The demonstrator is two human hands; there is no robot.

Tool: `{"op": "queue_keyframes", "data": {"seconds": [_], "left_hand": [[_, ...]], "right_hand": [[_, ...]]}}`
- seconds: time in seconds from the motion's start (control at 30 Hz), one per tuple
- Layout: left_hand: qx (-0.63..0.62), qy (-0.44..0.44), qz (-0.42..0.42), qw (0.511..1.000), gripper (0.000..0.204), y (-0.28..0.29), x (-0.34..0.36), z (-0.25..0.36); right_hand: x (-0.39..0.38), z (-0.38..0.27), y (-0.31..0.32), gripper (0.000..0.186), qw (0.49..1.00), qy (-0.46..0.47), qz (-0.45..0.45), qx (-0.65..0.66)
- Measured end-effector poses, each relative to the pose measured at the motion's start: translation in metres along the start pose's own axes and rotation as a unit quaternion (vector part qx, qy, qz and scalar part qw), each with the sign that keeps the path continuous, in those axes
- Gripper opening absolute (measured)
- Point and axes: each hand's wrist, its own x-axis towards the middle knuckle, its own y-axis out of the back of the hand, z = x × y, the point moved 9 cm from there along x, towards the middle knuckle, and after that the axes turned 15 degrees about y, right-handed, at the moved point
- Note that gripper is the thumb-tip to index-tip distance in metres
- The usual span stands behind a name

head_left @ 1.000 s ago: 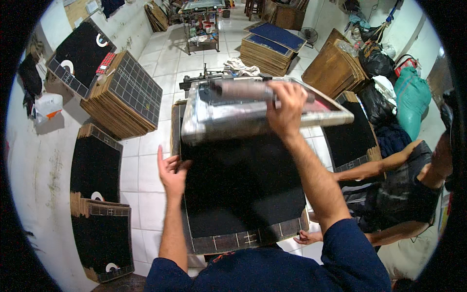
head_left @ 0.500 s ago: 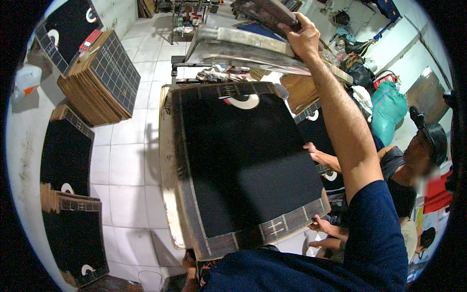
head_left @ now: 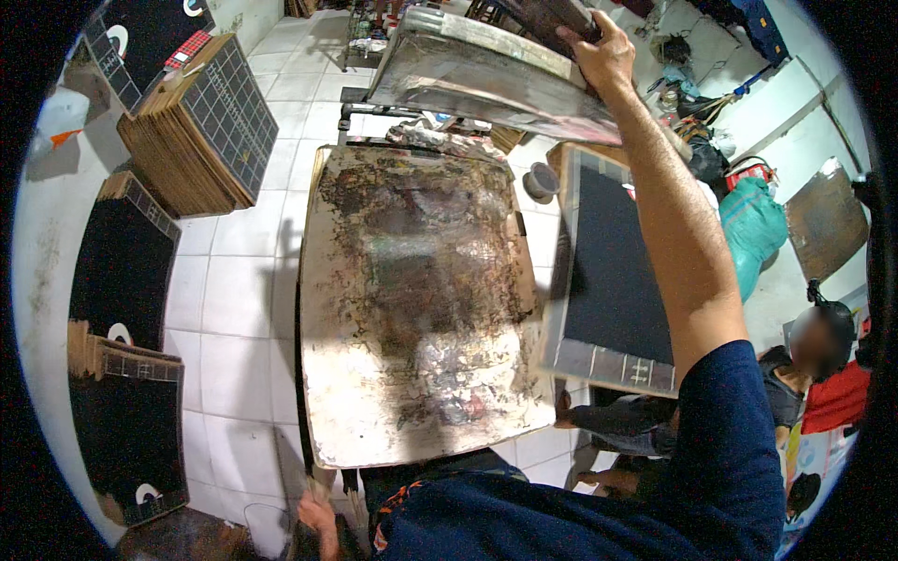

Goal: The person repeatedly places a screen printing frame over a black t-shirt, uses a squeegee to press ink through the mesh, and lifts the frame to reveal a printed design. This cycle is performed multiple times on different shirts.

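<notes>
Above the far side of the worktable, my right hand [head_left: 606,54] is closed round the end of a dark, squeegee-like bar [head_left: 547,26]. Beside this bar a grey, ink-stained printing screen [head_left: 486,89] stands tilted up. Below it the bare tabletop [head_left: 430,309] shows brown and black paint stains. Low at the table's near left corner is my left hand [head_left: 316,514], fingers curled; what they hold, if anything, cannot be made out. A black printed board [head_left: 617,252] with a lined border lies to the right of the table, partly behind my right forearm.
A tall stack of boards [head_left: 201,131] and more black boards [head_left: 126,271] line the left wall. A round grey container [head_left: 541,181] stands right of the table. A co-worker [head_left: 790,374] is at the right, near a teal sack [head_left: 751,224].
The black board has left the tabletop and gone right, on the co-worker's side. My left hand has shifted left, away from the board's corner. My right hand still grips the bar, slightly higher.
</notes>
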Motion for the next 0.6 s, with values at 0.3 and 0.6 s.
{"op": "queue_keyframes", "data": {"seconds": [0.3, 0.6], "left_hand": [[-0.375, -0.107, 0.191, 0.901, 0.019, 0.27, 0.124, 0.253], [-0.225, -0.358, 0.234, 0.875, 0.009, 0.373, -0.144, 0.423]], "right_hand": [[0.005, -0.018, 0.018, 0.049, 0.998, -0.024, 0.033, 0.042], [0.003, -0.019, 0.021, 0.043, 0.999, -0.032, 0.012, 0.031]]}}
